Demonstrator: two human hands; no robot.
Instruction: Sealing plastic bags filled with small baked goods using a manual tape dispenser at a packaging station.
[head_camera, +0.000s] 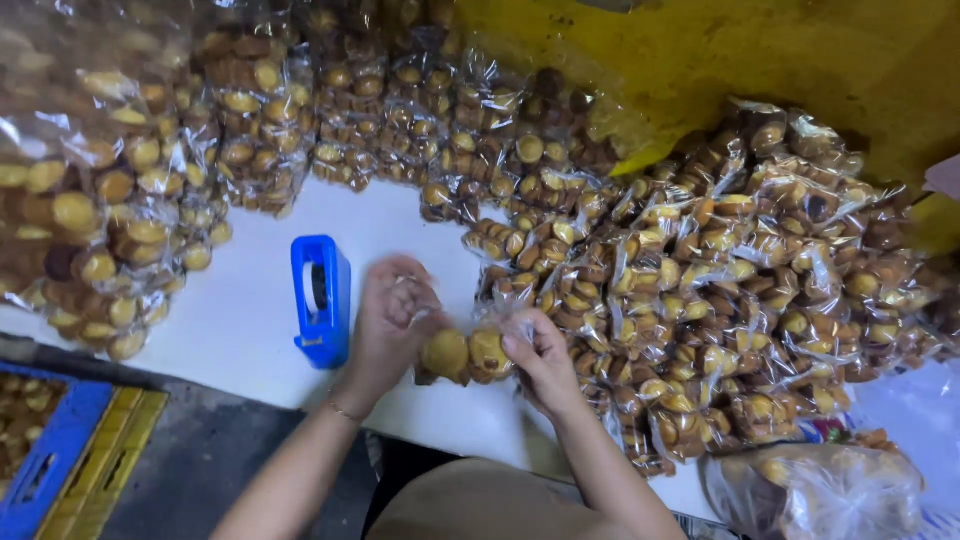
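Both my hands hold one small clear packet of round golden cakes (462, 353) just above the white table (240, 320). My left hand (392, 318) grips the twisted plastic end of the packet on its left side. On the right side, my right hand (540, 360) pinches the packet with thumb and fingers. A blue tape dispenser (320, 300) stands upright on the table, just left of my left hand.
A large heap of filled cake packets (720, 290) lies to the right. Bigger bags of cakes (110, 180) are stacked at the left and along the back. A yellow wall (720, 60) rises behind. Blue and yellow crates (70, 450) sit below the table edge at the left.
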